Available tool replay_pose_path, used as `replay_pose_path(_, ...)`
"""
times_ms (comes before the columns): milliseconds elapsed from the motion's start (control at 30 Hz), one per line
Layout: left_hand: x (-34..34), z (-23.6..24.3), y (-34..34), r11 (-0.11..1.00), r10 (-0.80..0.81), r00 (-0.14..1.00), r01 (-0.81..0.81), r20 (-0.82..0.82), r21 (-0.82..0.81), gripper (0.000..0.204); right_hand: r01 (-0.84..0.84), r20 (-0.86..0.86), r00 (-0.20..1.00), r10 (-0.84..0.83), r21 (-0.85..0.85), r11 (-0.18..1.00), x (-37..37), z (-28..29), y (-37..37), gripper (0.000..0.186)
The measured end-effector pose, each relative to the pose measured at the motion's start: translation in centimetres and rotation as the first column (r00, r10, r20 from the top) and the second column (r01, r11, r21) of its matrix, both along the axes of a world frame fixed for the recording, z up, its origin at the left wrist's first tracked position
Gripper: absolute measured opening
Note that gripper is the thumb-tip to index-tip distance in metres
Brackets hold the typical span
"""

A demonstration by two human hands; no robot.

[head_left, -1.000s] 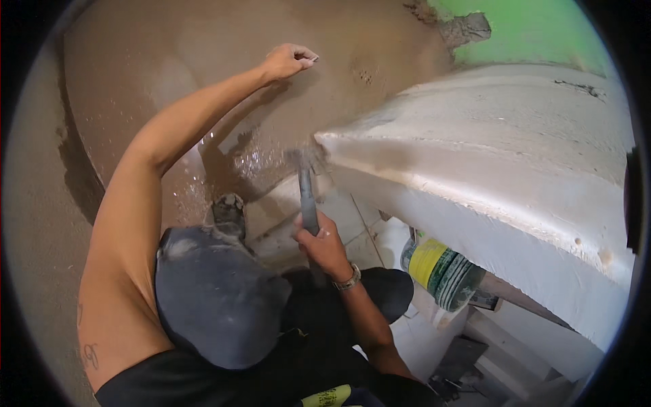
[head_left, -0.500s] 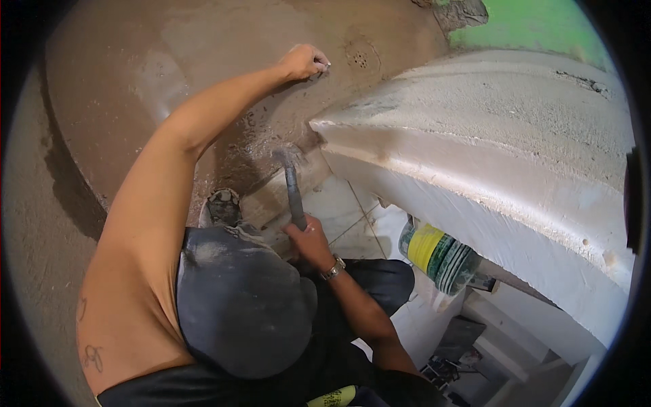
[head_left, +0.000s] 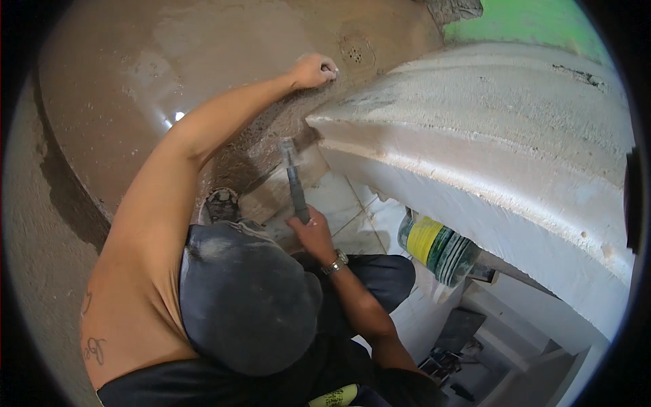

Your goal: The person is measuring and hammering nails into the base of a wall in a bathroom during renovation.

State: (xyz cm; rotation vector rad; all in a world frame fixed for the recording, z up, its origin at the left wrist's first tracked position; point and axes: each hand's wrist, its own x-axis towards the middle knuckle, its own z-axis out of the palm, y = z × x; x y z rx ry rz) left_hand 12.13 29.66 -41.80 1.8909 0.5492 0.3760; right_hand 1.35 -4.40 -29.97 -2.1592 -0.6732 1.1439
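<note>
My left hand (head_left: pixel 314 70) is closed in a fist low over the wet brown surface, near a small round drain grate (head_left: pixel 356 54). A small pale bit shows at its fingers; I cannot make out what it is. My right hand (head_left: pixel 313 234), with a metal watch at the wrist, grips the dark handle of a hammer (head_left: pixel 296 186). The hammer points away from me, and its head is smeared by motion. It is over the edge of the brown surface, apart from my left hand.
A pale, rough-topped ledge (head_left: pixel 468 142) runs along the right. Below it, a green bucket with a yellow band (head_left: pixel 437 247) lies at a tilt by white floor tiles (head_left: pixel 339 203). My dark-clothed knee (head_left: pixel 251 298) and dirty shoe (head_left: pixel 222 203) are close to my arms.
The hammer's head has swung slightly up and turned, now blurred. My left hand sits a little lower and farther right in the view, still closed.
</note>
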Motion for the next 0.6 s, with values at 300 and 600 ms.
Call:
replay_pose_path(300,-4.1,0.1,1.9,0.974,0.154,0.987,-0.159,-0.043,-0.16,0.026,-0.16,0.463,0.865,0.193,-0.11,0.981,4.8,-2.0,-4.2,0.028)
replay_pose_path(600,-2.6,0.5,-0.1,0.977,0.089,0.996,-0.087,-0.001,-0.195,0.026,-0.074,0.398,0.913,0.09,-0.054,0.996,4.2,-4.0,-5.3,0.031)
